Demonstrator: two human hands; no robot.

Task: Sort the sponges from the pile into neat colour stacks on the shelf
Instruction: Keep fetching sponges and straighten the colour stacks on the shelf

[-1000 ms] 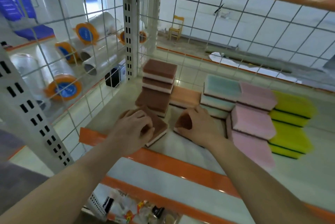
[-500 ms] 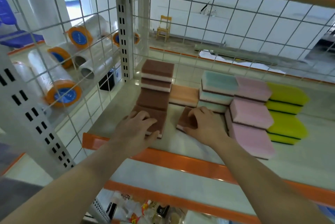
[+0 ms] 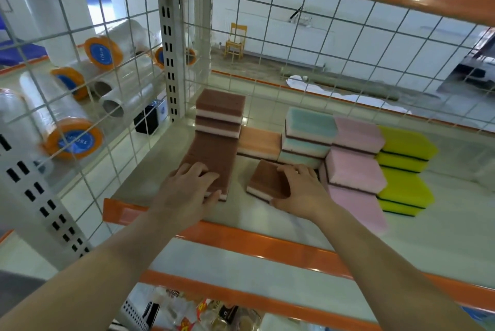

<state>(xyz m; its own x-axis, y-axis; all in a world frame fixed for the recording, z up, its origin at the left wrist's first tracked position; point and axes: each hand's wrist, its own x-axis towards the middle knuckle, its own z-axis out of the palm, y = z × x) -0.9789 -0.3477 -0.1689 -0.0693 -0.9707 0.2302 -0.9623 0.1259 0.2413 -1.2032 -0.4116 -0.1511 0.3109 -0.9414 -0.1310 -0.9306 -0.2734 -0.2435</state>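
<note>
On the shelf [image 3: 160,159] stand sponges in colour rows. A brown row [image 3: 214,143] runs along the left, with a two-high brown stack [image 3: 220,113] at the back. My left hand [image 3: 187,188] grips the front brown sponge of that row. My right hand [image 3: 302,188] holds a separate brown sponge [image 3: 267,182] by its right side, its left end slightly lifted. Behind it lies an orange sponge [image 3: 258,143]. To the right are teal sponges [image 3: 308,135], pink sponges [image 3: 356,164] and yellow sponges [image 3: 404,169].
A wire grid [image 3: 321,49] closes the shelf's back and left side. Plastic film rolls with orange caps [image 3: 72,140] lie in the bay to the left. An orange shelf lip [image 3: 267,245] runs along the front; packaged goods [image 3: 192,314] sit on the shelf below.
My left hand has straightened the front brown sponge into line with the brown row. My right hand has slid right on its brown sponge, uncovering most of its top.
</note>
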